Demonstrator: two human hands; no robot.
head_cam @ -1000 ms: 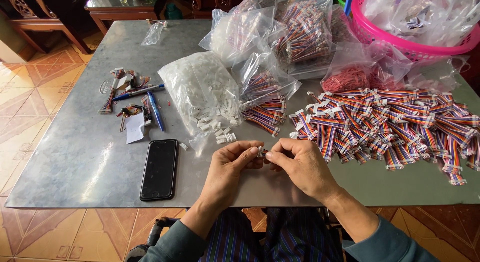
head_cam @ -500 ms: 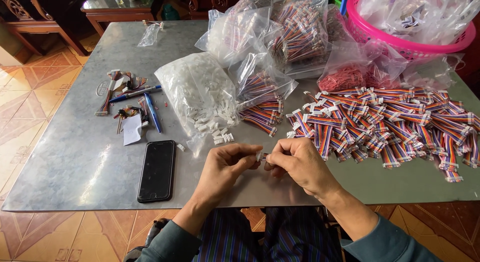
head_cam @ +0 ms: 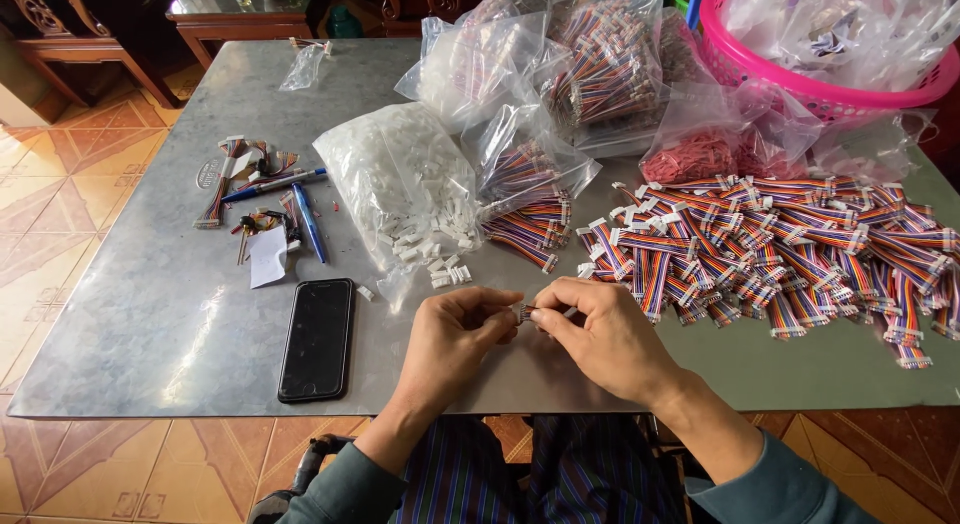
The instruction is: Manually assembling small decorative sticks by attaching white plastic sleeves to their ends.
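My left hand [head_cam: 455, 339] and my right hand [head_cam: 600, 334] meet over the near edge of the grey table [head_cam: 150, 314]. Between their fingertips they pinch one small ribbon cable piece with a white connector [head_cam: 524, 313]; most of it is hidden by the fingers. Just beyond my hands, a clear bag of white plastic connectors [head_cam: 400, 189] spills a few loose ones onto the table. To the right lies a large pile of rainbow ribbon cables with white ends [head_cam: 770, 244].
A black phone [head_cam: 317, 338] lies face up left of my hands. Blue pens and cable scraps [head_cam: 265, 199] sit further left. Bags of cables [head_cam: 590, 64] and a pink basket [head_cam: 830, 74] crowd the far right. Tiled floor surrounds the table.
The hands stay together at the same spot, fingers working slightly on the small piece. The view shifted a little.
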